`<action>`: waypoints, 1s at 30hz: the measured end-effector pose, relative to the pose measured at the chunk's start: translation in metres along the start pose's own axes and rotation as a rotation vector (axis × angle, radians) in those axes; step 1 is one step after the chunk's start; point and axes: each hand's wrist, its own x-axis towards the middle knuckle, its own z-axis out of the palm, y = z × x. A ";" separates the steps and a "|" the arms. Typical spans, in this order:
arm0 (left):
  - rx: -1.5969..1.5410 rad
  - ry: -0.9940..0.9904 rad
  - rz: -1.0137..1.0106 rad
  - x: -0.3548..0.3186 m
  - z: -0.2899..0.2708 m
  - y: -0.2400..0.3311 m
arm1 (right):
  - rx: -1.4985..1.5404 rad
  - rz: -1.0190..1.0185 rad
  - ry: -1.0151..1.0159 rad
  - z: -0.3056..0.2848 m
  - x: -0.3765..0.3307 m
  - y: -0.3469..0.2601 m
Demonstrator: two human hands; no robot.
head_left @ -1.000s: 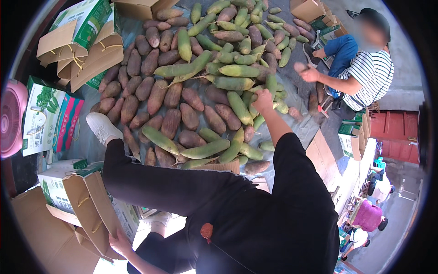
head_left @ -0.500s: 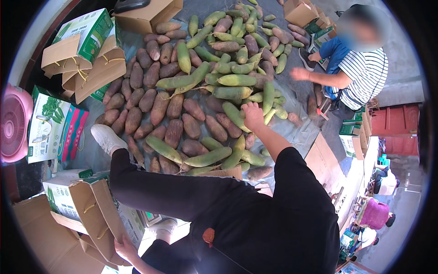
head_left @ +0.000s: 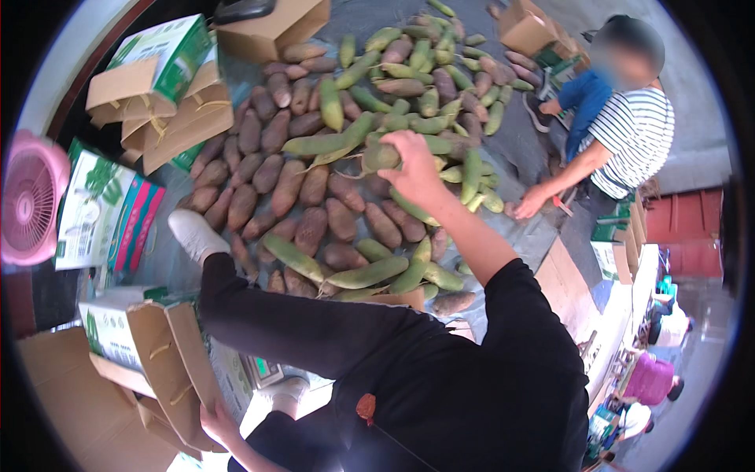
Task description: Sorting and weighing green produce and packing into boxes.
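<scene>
Above the pile my right hand (head_left: 412, 164) is closed round a green radish (head_left: 380, 156), whose blunt end points toward me. Below it lie more green radishes (head_left: 366, 272) and many reddish-brown radishes (head_left: 311, 230), spread over a sheet on the floor. At the lower left my left hand (head_left: 220, 425) grips the edge of an open cardboard carton (head_left: 161, 346), its flaps standing outward. The fingertips are partly behind the flap.
A digital scale (head_left: 266, 370) stands by my rear foot. Green-white cartons (head_left: 149, 67) and a pink fan (head_left: 33, 197) are at the left. At the right a person in a striped shirt (head_left: 633, 138) sits by the pile. A flattened cardboard piece (head_left: 566, 287) lies near my right.
My right hand has moved left and away from me, lifting a radish from the pile. The seated person's hand has lowered to the sheet's edge. My left hand stays at the carton.
</scene>
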 end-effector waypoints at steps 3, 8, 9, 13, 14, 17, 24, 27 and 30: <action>0.035 0.016 -0.005 0.000 -0.005 0.012 | 0.229 -0.058 0.081 0.012 0.023 -0.037; 0.134 -0.022 -0.035 0.010 -0.010 0.026 | 0.916 -0.042 -0.051 0.017 0.050 -0.114; 0.149 -0.038 -0.068 0.012 -0.006 0.020 | 0.964 -0.072 -0.074 0.015 0.053 -0.135; 0.131 -0.053 -0.086 0.006 -0.007 0.015 | 1.209 -0.120 -0.245 0.036 0.049 -0.212; 0.130 -0.045 -0.104 0.004 -0.006 0.015 | 1.256 -0.153 -0.268 0.044 0.046 -0.230; 0.139 -0.057 -0.097 0.000 -0.013 0.012 | 1.391 -0.262 -0.410 0.064 0.038 -0.279; 0.135 -0.075 0.010 0.010 -0.005 0.013 | 0.965 -0.613 -0.311 0.128 0.007 -0.367; 0.091 -0.053 0.071 0.006 -0.008 0.007 | 1.043 -0.570 -0.341 0.144 0.005 -0.355; -0.049 -0.076 0.047 0.008 -0.006 0.007 | 0.934 -0.444 -0.246 0.145 0.011 -0.295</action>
